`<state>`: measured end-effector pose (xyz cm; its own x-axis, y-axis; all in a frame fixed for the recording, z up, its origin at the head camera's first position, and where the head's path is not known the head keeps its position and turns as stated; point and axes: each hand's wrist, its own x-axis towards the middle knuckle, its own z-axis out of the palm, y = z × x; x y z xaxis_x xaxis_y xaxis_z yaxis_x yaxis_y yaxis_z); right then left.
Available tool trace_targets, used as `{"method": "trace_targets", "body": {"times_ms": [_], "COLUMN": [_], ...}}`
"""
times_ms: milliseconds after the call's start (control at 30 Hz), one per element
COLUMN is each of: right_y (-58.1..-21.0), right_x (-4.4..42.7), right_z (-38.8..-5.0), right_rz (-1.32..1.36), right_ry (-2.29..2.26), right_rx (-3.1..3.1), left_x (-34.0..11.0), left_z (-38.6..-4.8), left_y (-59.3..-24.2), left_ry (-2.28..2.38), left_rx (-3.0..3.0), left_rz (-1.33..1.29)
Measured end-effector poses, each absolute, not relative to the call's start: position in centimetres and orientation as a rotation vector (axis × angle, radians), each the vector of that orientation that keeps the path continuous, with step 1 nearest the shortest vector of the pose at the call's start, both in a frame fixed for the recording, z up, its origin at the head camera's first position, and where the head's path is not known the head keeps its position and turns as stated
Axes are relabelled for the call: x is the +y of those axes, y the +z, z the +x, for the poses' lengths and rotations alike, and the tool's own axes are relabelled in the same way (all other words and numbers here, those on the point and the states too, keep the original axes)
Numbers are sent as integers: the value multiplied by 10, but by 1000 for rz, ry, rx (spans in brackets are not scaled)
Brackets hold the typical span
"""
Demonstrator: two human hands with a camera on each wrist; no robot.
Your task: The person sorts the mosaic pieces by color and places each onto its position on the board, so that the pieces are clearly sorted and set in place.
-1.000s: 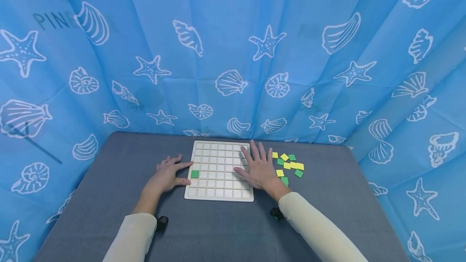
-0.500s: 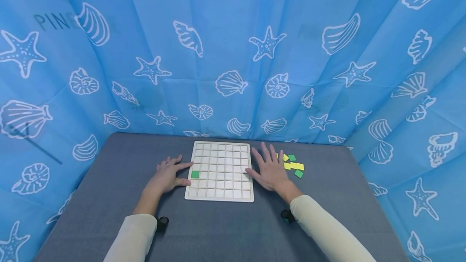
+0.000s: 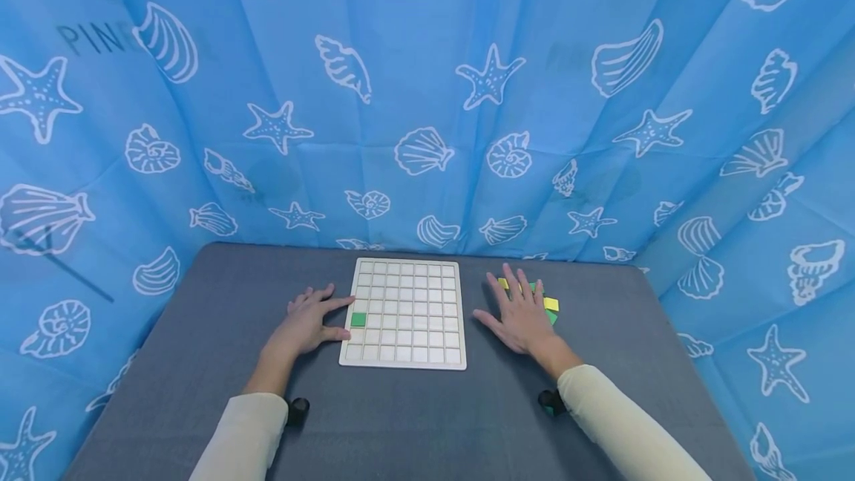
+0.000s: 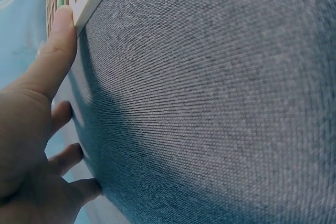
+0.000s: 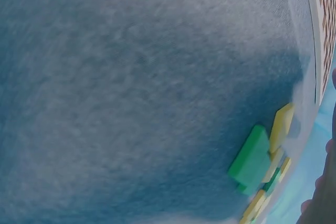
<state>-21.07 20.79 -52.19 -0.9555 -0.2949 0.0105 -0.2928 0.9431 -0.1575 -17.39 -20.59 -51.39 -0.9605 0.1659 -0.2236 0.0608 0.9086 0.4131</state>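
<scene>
A white square grid board lies on the table, with one green square tile in a cell near its left edge. My left hand rests beside the board, thumb and index fingertip touching its left rim. In the left wrist view, the thumb presses on the board's edge. My right hand is held, fingers spread, over a scatter of loose tiles right of the board and grips nothing. Under it, the right wrist view shows a green tile and a yellow tile; others are partly hidden.
Grey cloth covers the table. A blue curtain with shell and starfish prints hangs right behind its back edge and at both sides. A yellow tile shows just right of the right hand.
My right hand has moved right, from over the board's right edge to above the loose tiles, covering most of them. My left hand and the board have stayed put.
</scene>
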Motion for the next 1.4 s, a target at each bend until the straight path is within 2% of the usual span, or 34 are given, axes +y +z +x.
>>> {"method": "trace_targets", "body": {"times_ms": [400, 1000, 1400], "right_y": [-522, -525, -529], "right_x": [221, 251, 251], "right_z": [-212, -215, -221], "right_rz": [-373, -234, -197], "right_ry": [-279, -635, -718], "right_rx": [3070, 3070, 3151], "left_x": [-207, -207, -207], "left_z": [-174, -175, -175], "left_y": [-513, -513, -513], "left_ry": [613, 596, 601], "left_rx": [2802, 2808, 2808], "left_rz": [177, 165, 162]}}
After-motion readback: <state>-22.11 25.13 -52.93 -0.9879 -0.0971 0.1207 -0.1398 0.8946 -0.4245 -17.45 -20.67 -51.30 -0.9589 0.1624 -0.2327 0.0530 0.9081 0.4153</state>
